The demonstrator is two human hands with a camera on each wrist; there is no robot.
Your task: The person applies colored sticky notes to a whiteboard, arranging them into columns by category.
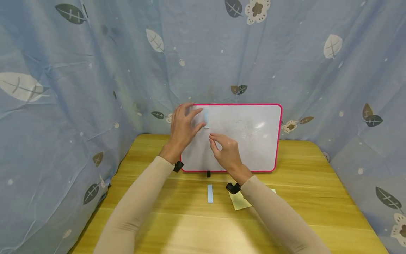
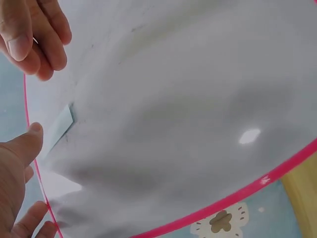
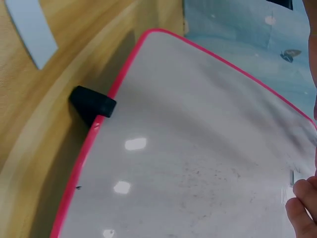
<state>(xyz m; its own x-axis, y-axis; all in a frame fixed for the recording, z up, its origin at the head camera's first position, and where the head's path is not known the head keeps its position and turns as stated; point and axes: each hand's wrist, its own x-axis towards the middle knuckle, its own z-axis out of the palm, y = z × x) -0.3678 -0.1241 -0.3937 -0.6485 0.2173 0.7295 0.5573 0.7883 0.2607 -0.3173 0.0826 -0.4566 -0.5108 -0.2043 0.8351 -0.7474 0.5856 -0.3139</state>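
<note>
A light blue paper strip (image 1: 206, 118) is upright on the white surface of a pink-framed whiteboard (image 1: 241, 141). Its lower end lifts slightly off the board in the left wrist view. Beside the strip is my left hand (image 1: 183, 127), its fingers spread and thumb tip near the strip's edge; whether it touches cannot be told. Just below the strip, my right hand (image 1: 226, 151) has its thumb and index fingertips close together, and I see nothing between them. In the left wrist view, the right hand's fingers (image 2: 42, 39) are bent loosely in front of the board.
Another light blue strip (image 1: 210, 193) lies on the wooden table (image 1: 190, 225). Yellow sticky notes (image 1: 240, 201) are partly hidden under the right forearm. A black stand foot (image 3: 93, 104) holds the board's lower edge. Patterned blue curtains (image 1: 203, 53) hang behind and at both sides.
</note>
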